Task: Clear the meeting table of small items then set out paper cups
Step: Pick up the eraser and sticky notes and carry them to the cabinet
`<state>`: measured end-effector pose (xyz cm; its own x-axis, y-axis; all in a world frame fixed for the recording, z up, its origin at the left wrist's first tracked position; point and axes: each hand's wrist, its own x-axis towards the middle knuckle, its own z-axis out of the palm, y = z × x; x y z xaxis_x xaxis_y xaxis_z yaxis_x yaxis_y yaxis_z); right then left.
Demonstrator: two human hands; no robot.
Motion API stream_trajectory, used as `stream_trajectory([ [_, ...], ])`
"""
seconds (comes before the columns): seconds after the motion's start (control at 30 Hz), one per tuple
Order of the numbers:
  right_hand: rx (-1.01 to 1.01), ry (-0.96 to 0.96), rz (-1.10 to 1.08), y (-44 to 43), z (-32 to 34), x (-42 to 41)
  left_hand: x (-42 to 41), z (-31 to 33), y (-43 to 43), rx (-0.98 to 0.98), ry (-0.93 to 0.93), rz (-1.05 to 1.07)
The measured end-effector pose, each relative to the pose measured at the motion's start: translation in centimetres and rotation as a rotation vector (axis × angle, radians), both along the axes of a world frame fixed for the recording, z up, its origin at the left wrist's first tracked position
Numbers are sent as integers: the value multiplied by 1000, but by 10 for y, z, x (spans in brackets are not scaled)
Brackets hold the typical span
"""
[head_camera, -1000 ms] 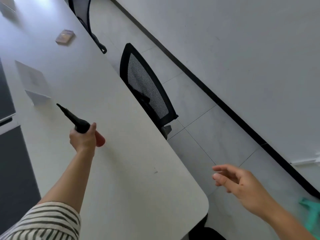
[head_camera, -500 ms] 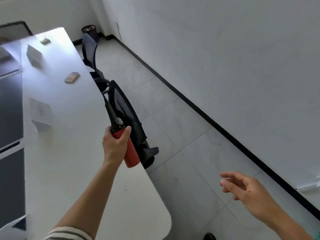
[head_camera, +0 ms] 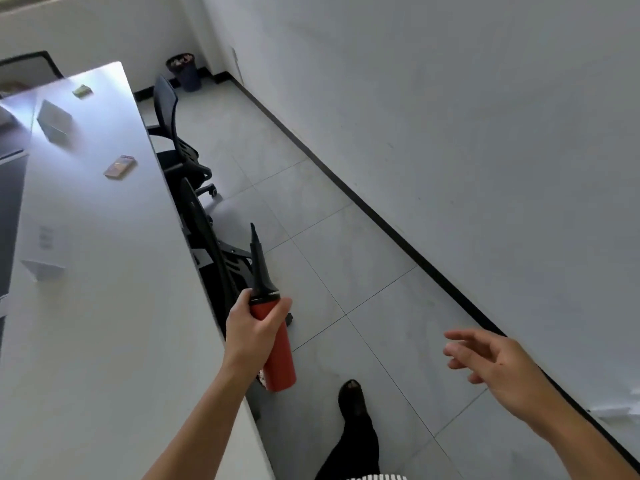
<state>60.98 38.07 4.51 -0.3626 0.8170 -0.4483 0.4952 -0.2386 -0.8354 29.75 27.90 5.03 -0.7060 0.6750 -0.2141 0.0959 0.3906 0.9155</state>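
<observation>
Left hand [head_camera: 250,326] grips pump [head_camera: 273,336]; right hand [head_camera: 498,367] apart, empty.

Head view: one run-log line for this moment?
left hand: grips red-and-black hand pump off white table | right hand: open, empty

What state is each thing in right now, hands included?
Left hand: closed around the pump, off the table's edge.
Right hand: open, empty, over the floor.
Pump: held, black nozzle pointing up.
Small card pack: lying flat on the table.
Green pad: lying at the far end.
Folded name cards: standing.
Chairs: pushed against the table.
Bin: upright in the corner, contents unclear.
</observation>
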Motion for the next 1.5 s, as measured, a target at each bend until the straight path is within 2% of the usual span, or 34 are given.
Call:
stream_trajectory([
  [0.23,-8,-58,1,116,-5,-42,-47,-29,100,-50,-65,-3],
  [0.43,56,-49,31,222,19,-101,-112,-7,200,-40,-24,12],
  [0.67,45,-3,161,352,17,-187,-178,-3,289,-50,-76,69],
  [0.83,50,11,312,472,5,-257,-215,-8,348,-63,-79,244],
  [1.03,-4,70,481,588,17,-366,-260,21,414,-17,-47,433],
  [1.27,-77,116,724,647,19,-509,-310,17,418,-3,-96,741],
  [1.5,-105,144,731,666,9,-646,-422,-3,431,6,-113,950],
])
